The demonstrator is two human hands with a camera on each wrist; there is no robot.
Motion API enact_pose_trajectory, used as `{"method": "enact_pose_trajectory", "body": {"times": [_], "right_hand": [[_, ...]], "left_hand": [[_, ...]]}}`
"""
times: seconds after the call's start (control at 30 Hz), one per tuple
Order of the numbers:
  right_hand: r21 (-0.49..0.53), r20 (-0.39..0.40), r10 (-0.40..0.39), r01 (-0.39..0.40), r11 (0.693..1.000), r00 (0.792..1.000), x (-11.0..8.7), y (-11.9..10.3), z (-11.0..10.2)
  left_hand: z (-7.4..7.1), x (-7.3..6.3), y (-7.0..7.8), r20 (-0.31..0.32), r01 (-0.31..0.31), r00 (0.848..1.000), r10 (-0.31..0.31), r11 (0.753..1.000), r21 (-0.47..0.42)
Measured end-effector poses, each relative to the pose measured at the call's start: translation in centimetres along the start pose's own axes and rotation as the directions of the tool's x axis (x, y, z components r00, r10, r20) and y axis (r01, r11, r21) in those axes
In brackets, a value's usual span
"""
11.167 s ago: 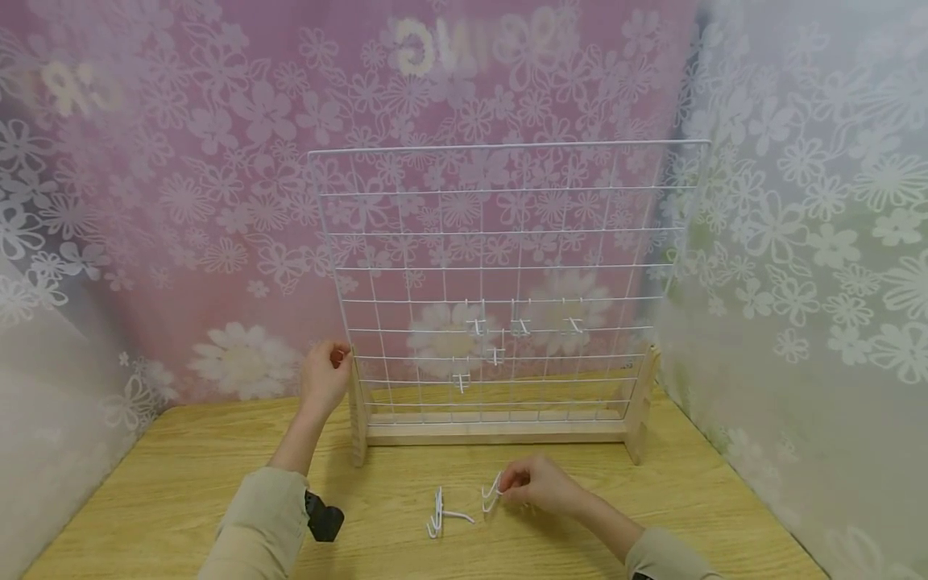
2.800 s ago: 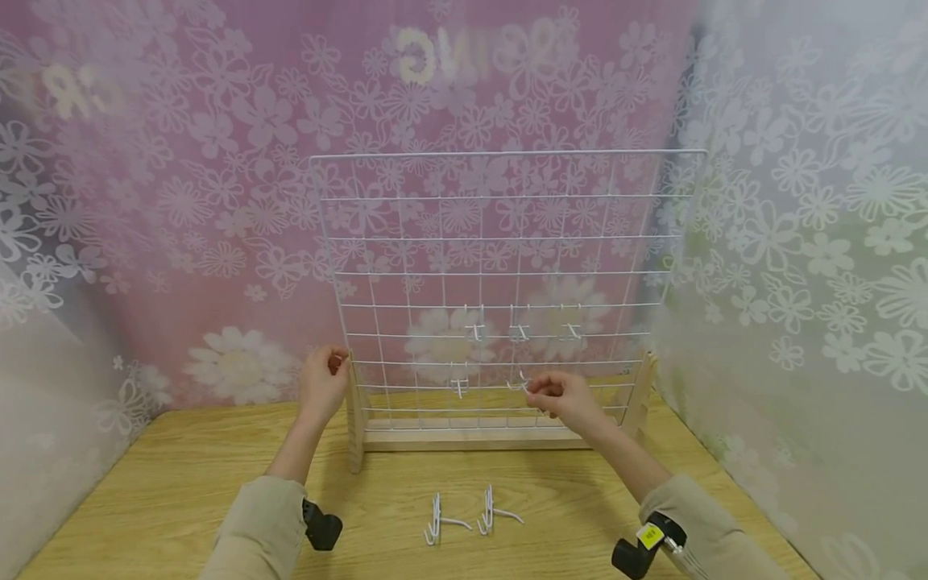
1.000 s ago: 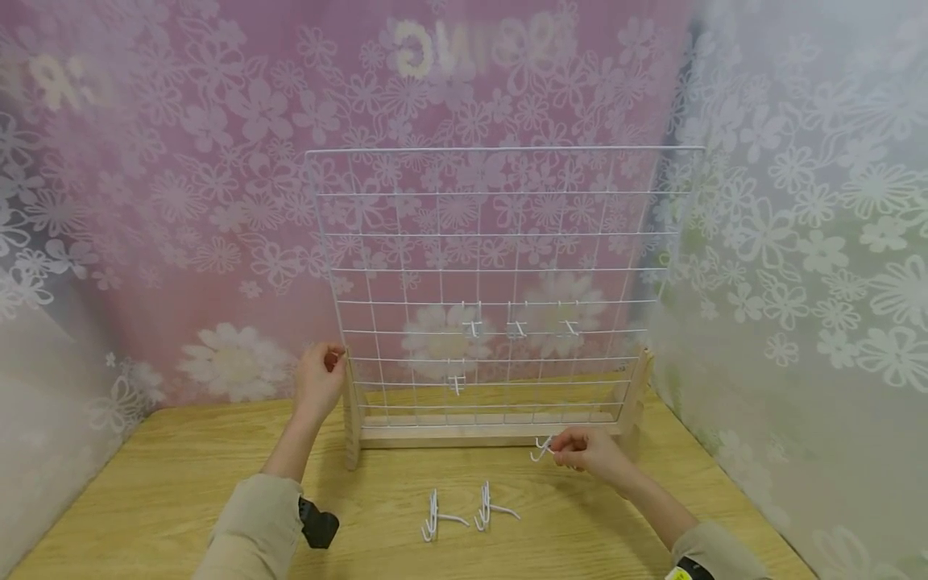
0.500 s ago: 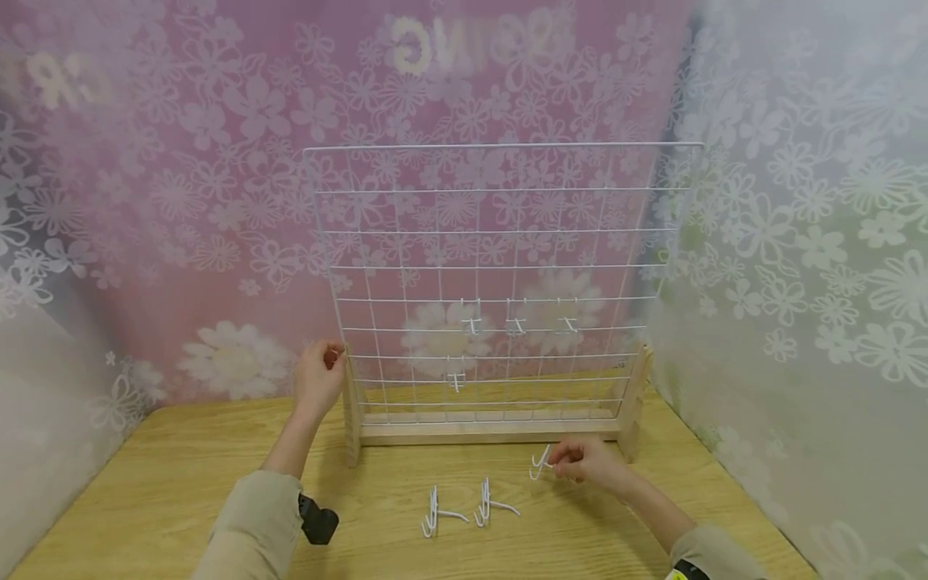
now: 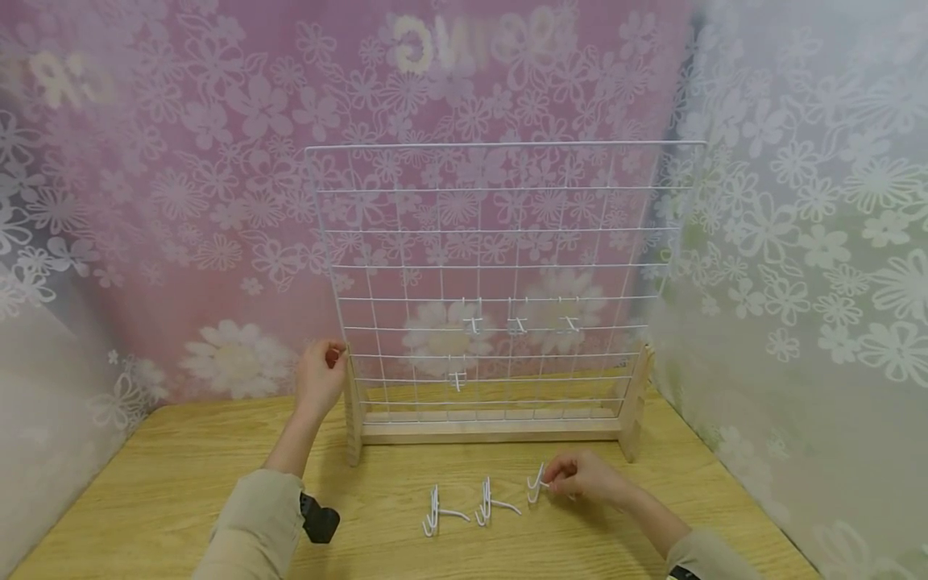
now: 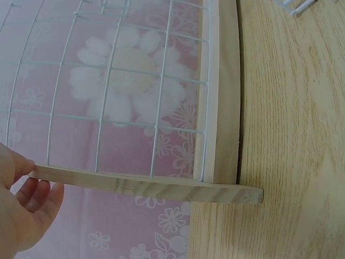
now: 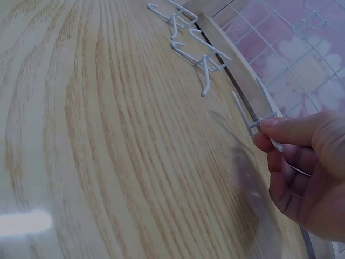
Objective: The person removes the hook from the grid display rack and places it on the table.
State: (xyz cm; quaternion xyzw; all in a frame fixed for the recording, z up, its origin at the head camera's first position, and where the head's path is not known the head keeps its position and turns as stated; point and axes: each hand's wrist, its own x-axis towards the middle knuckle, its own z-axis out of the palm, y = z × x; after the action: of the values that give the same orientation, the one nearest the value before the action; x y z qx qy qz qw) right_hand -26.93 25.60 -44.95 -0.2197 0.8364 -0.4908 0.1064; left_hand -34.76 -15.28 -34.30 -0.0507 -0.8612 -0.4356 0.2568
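Observation:
In the right wrist view my right hand (image 7: 310,162) pinches a white wire hook (image 7: 248,121) by its prong, just above the table. Two more such hooks lie side by side on the wood, a left hook (image 5: 435,511) and a right hook (image 5: 487,503). My left hand (image 5: 321,379) pinches the top of the left wooden upright (image 6: 151,187) of the stand. That stand carries a white wire grid (image 5: 507,143). Still hanging on the grid are several hooks: three in an upper row, including the middle hook (image 5: 518,325), and one lower hook (image 5: 457,380).
The stand's wooden base bar (image 5: 493,432) and right upright (image 5: 635,407) rest on the wood-grain table (image 5: 181,483). Flowered curtains (image 5: 181,201) close off the back and sides. A black wrist camera (image 5: 319,519) sits at the left cuff.
A hook from the grid's middle came off in my right hand, which brought it down toward the table beside the others. Another hook was laid down earlier. My left hand stays put.

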Motion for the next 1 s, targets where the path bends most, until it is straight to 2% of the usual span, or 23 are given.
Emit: {"method": "enact_pose_trajectory", "body": {"times": [0.53,0.83,1.0], "right_hand": [[0.035,0.070,-0.001,-0.001,0.999,0.998,0.0,0.7,0.4],[0.018,0.056,0.000,-0.001,1.000,0.998,0.1,1.2,0.5],[-0.048,0.036,0.017,-0.015,0.999,0.999,0.3,1.0,0.6]], "left_hand": [[-0.1,0.0,0.1,0.018,0.006,1.000,-0.006,1.000,0.000],[0.1,-0.1,0.0,0.024,0.010,1.000,-0.010,1.000,-0.002],[0.0,0.0,0.0,0.024,0.011,1.000,-0.011,1.000,0.000]]}}
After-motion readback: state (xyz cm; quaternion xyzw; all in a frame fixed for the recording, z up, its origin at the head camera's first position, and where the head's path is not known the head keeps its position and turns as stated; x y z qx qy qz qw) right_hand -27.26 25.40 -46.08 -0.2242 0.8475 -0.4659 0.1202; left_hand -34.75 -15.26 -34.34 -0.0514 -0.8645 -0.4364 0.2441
